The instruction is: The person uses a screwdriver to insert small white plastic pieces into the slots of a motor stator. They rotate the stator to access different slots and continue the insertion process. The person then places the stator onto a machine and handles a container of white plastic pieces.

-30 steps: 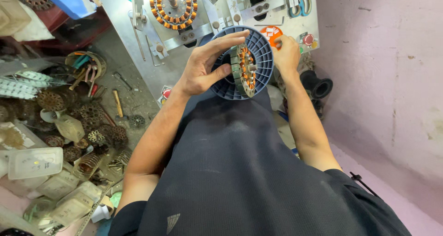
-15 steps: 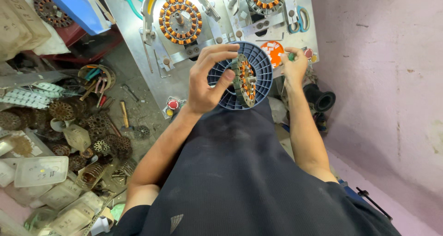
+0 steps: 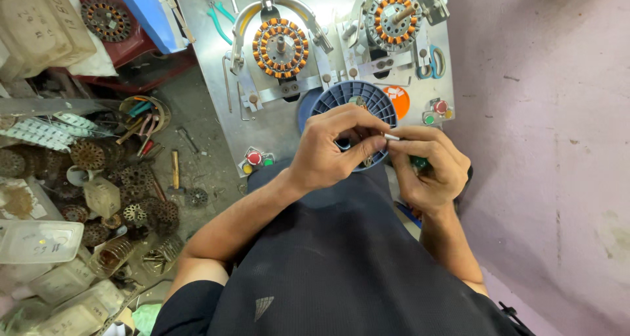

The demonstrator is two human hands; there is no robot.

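The person sits close against a metal worktop [image 3: 210, 106], both hands raised over a round blue ribbed holder [image 3: 354, 94] that lies just in front of the chest. The left hand [image 3: 331, 153] curls over the near side of that holder, thumb and fingers pinched narrow around something small that I cannot make out, perhaps a wire end. The right hand [image 3: 430, 168] meets it fingertip to fingertip, closed on a thin pale sleeve [image 3: 392, 137] that pokes out toward the left thumb; a bit of green shows beneath its palm. Behind the holder, on the worktop, a wound coil ring with orange windings [image 3: 281, 45] sits in a curved metal clamp, and a second wound ring [image 3: 394, 11] is mounted to its right. A red button [image 3: 254, 157] sits at the worktop's near edge, left of the left wrist. Down on the floor to the left lie a hammer [image 3: 174, 170], a heap of bare metal cores [image 3: 134, 178] and some cloudy plastic tubs [image 3: 39, 241].
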